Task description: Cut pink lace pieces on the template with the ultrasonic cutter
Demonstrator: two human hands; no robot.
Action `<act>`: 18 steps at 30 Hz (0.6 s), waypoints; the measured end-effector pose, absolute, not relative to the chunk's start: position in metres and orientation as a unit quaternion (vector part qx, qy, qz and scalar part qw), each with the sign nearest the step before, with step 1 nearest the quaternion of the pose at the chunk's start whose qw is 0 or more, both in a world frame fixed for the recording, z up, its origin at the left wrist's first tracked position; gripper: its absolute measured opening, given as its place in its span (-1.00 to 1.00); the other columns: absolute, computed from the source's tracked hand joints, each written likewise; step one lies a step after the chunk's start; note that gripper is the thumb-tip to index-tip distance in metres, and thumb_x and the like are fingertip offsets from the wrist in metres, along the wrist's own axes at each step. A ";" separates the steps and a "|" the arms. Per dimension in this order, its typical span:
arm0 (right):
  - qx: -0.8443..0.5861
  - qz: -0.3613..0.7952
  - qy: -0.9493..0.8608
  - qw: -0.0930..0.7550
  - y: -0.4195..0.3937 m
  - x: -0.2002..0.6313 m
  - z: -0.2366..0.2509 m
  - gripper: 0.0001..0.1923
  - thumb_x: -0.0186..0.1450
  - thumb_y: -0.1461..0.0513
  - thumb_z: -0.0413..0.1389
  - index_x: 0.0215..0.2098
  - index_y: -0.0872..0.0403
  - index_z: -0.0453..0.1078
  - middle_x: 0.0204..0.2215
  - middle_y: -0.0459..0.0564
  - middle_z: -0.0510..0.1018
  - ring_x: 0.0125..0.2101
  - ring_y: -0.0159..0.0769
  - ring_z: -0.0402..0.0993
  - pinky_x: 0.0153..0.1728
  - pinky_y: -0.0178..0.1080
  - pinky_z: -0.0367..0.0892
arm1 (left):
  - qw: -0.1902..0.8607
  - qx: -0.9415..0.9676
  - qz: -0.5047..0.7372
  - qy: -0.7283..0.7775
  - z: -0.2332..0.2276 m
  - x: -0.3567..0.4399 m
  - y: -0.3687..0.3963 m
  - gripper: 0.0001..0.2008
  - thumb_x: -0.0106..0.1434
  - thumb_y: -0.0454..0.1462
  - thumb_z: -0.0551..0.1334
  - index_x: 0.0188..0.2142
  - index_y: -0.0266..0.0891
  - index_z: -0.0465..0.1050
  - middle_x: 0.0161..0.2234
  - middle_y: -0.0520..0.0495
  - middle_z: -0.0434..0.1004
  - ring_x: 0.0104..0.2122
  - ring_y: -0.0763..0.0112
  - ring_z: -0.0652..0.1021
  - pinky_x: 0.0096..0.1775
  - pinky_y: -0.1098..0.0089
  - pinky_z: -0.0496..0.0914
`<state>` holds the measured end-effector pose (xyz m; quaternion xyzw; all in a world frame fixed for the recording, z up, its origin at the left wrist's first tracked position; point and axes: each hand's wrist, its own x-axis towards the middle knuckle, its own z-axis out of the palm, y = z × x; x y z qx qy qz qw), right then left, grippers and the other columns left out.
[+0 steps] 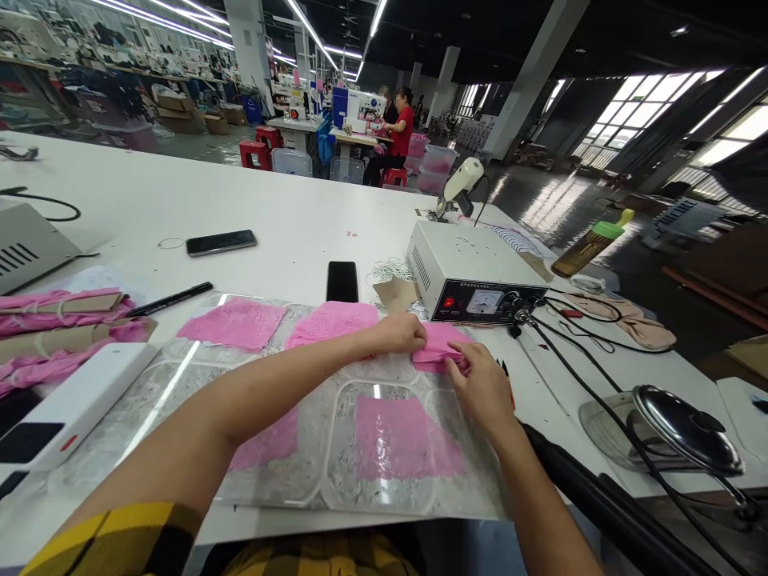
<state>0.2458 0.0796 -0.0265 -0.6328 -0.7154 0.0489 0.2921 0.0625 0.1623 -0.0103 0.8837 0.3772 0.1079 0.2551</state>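
A large factory hall around a long white worktable [180, 200]; beyond its far edge, sewing stations [354, 112] with red stools [255, 152] and clear plastic bins [292, 162]; left of the table, shelving with cardboard boxes [174, 112]; right of it, a glossy dark floor [564, 208] and tall windows [648, 104]; overhead, fluorescent strip lights [312, 32] and white pillars [534, 72].

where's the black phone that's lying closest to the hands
In the head view the black phone lies face down on the white table, just beyond the pink fabric pieces and left of the white control box.
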 end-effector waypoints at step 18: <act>-0.580 -0.035 -0.757 0.299 0.060 0.251 -0.036 -0.81 0.28 0.20 0.04 -0.27 0.01 0.51 -0.26 -0.03 0.56 -0.35 -0.31 0.48 -0.40 -0.27 0.31 | 0.221 0.914 0.201 0.276 0.007 -0.003 0.087 -0.82 0.21 -0.42 0.18 -0.37 -0.28 0.57 -0.30 -0.10 0.57 -0.32 0.40 0.52 -0.24 0.43 0.32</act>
